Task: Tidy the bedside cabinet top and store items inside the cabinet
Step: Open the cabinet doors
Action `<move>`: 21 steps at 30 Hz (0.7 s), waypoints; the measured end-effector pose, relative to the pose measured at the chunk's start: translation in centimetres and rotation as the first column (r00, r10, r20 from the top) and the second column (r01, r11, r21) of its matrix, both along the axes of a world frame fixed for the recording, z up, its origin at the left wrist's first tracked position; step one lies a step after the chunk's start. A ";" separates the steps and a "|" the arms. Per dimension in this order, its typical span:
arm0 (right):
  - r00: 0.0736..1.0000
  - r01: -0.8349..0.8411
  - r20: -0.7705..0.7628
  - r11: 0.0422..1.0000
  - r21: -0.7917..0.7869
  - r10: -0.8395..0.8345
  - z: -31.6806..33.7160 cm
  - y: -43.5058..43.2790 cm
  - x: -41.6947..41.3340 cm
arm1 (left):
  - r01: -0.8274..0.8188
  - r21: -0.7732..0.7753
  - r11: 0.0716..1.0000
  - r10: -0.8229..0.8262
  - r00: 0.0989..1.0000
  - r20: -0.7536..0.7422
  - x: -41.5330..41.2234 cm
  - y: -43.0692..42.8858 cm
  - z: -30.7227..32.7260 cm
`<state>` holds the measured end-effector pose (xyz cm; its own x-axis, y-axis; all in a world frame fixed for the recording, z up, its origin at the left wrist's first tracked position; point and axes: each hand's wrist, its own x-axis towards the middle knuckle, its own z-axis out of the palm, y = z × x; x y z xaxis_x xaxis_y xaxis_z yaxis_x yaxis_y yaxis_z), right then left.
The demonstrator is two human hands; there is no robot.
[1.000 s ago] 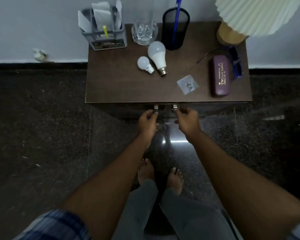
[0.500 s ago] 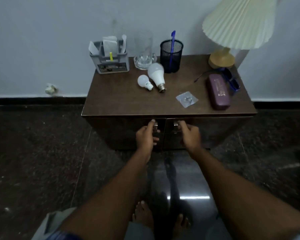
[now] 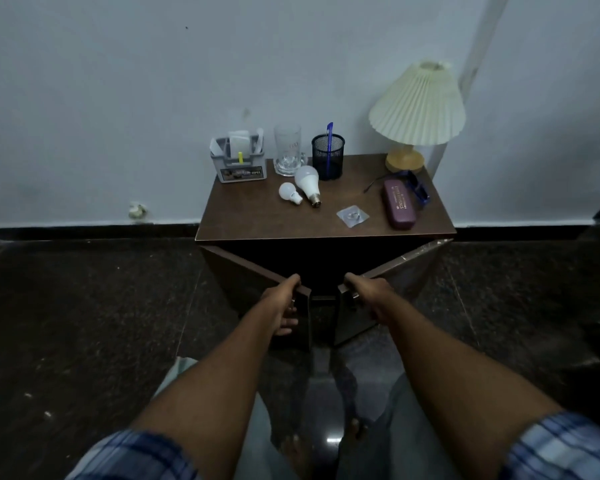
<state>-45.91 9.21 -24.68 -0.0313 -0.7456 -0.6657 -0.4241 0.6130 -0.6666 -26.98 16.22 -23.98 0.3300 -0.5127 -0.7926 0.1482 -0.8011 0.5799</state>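
Observation:
A dark brown bedside cabinet (image 3: 257,220) stands against the wall with both doors swung partly outward. My left hand (image 3: 283,308) grips the left door (image 3: 243,278) at its handle edge. My right hand (image 3: 366,294) grips the right door (image 3: 413,268) the same way. On the top lie a small bulb (image 3: 289,192), a large bulb (image 3: 308,180), a clear packet (image 3: 352,215), a purple glasses case (image 3: 399,204) and blue glasses (image 3: 418,190). The cabinet's inside is dark and I cannot see into it.
At the back of the top stand a grey organiser with papers (image 3: 239,166), a glass mug (image 3: 288,155), a black mesh pen cup (image 3: 328,155) and a pleated lamp (image 3: 416,112). Dark polished floor surrounds the cabinet. A crumpled scrap (image 3: 137,210) lies by the skirting.
Both doors, closed a second ago, have swung outward with my hands on their handles. My view has backed away and lifted, showing more of the wall.

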 end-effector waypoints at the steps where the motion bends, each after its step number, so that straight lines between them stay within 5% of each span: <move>1: 1.000 0.001 0.011 1.000 0.019 -0.001 0.3 0.2 -0.1 | -0.006 -0.005 1.000 0.006 1.000 0.006 0.3 0.2 0.4; 6: 1.000 0.017 -0.013 1.000 -0.001 -0.017 1.5 1.2 -0.2 | -0.037 -0.067 0.997 0.038 0.999 0.017 0.6 0.6 1.3; 11: 0.982 -0.155 -0.093 0.983 0.098 0.164 2.5 1.9 -1.8 | -0.084 -0.088 0.993 0.091 0.993 0.077 0.3 1.7 1.9; 17: 0.897 -0.338 -0.175 0.884 0.322 0.406 3.8 3.2 -4.6 | 0.273 0.149 0.951 -0.290 0.951 0.110 3.7 4.3 3.0; 21: 0.851 -0.397 -0.218 0.857 0.329 0.478 4.5 3.5 -6.7 | 0.376 0.227 0.898 -0.412 0.900 0.140 6.3 5.7 3.7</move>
